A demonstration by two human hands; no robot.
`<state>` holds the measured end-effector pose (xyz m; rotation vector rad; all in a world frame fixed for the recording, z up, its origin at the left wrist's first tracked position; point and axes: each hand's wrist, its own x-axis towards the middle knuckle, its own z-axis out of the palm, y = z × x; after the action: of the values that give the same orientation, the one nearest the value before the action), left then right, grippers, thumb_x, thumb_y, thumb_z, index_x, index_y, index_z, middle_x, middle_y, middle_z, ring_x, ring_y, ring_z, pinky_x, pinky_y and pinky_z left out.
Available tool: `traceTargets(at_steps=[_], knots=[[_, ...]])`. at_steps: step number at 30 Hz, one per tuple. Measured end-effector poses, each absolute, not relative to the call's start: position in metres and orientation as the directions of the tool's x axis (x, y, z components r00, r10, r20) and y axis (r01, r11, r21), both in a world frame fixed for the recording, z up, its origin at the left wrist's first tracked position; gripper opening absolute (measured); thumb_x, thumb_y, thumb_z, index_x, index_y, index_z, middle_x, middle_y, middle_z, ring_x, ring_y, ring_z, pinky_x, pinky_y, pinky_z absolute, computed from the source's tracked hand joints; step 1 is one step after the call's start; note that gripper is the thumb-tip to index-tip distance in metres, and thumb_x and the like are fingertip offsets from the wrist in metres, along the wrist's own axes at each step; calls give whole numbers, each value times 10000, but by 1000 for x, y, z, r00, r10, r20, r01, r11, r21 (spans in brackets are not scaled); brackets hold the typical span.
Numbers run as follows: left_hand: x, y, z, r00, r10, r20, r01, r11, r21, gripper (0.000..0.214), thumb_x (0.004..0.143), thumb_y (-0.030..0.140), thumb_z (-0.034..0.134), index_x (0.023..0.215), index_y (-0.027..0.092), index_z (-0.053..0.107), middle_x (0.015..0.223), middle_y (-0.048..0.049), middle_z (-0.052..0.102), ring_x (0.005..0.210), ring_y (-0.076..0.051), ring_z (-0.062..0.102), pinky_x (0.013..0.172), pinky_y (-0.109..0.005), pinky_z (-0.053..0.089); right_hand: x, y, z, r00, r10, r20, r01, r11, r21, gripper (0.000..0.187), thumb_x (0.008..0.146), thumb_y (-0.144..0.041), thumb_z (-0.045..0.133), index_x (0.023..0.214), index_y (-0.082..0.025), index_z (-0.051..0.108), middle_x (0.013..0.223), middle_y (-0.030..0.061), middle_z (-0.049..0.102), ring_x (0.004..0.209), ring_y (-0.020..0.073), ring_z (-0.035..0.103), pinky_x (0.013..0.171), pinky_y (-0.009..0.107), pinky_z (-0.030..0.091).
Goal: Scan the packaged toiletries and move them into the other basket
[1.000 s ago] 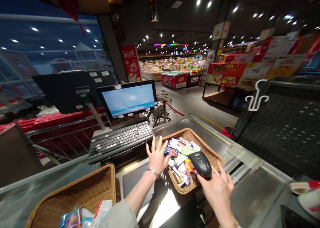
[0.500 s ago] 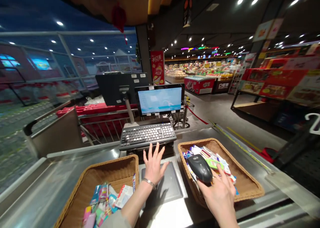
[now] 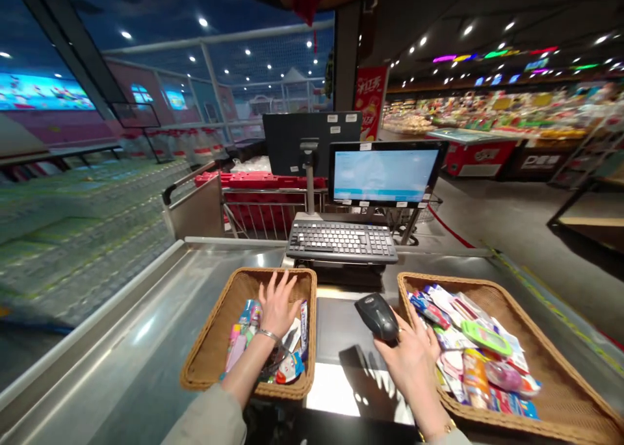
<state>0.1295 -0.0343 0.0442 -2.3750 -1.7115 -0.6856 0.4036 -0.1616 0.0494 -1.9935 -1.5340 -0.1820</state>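
My right hand grips a black barcode scanner, its rounded head pointing up and left above the counter's flat plate. The handle is mostly hidden by my fingers. Over the left wicker basket, my left hand is spread, palm down, with nothing visible in it. Small colourful packets lie in that basket, partly covered by my hand and forearm. Just right of my right hand stands another wicker basket, holding several packaged goods, among them a bright green item and an orange packet.
A black keyboard sits behind the plate, below a lit screen. A second monitor shows its back. Metal counter extends left, with a shopping cart beyond it. A red freezer stands in the background.
The view has swung left. My left hand has moved from near the keyboard to over the left basket. My right hand has carried the scanner from above the right basket to the gap between baskets.
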Motion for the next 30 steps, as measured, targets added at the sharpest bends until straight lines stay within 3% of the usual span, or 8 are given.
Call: traceTargets(at_steps=[8, 16, 21, 30], knots=[[73, -31, 24, 149, 960, 237, 975, -182, 127, 542, 845, 341, 561, 1380, 323, 476, 1500, -26, 440, 1420, -303, 292, 1147, -625, 151, 380, -153, 36, 278, 896, 348, 909, -127, -397, 361, 755, -389, 532, 1034, -222, 690, 1256, 46, 644, 1376, 308, 324, 1088, 538, 189], [29, -15, 5, 269, 963, 0, 963, -269, 21, 662, 748, 359, 672, 1378, 363, 467, 1540, -9, 378, 1444, -336, 220, 1137, -652, 98, 375, -151, 18, 255, 907, 336, 921, -121, -371, 372, 754, -428, 542, 1033, -230, 686, 1265, 41, 638, 1385, 290, 311, 1088, 530, 190], [9, -9, 0, 291, 956, -44, 956, -292, -12, 731, 693, 327, 741, 1370, 377, 470, 1534, -22, 389, 1431, -350, 241, 1128, -634, 122, 375, -151, 15, 271, 901, 339, 917, -134, -375, 322, 739, -445, 545, 926, -239, 708, 1247, 46, 650, 1374, 302, 324, 1081, 532, 188], [-19, 5, 2, 308, 950, -57, 951, -309, -23, 777, 685, 336, 754, 1396, 227, 462, 1528, -87, 390, 1416, -333, 278, 1146, -476, 275, 369, -147, 13, 266, 900, 345, 918, -127, -377, 316, 733, -440, 553, 924, -241, 708, 1236, 32, 658, 1366, 294, 339, 1083, 527, 191]])
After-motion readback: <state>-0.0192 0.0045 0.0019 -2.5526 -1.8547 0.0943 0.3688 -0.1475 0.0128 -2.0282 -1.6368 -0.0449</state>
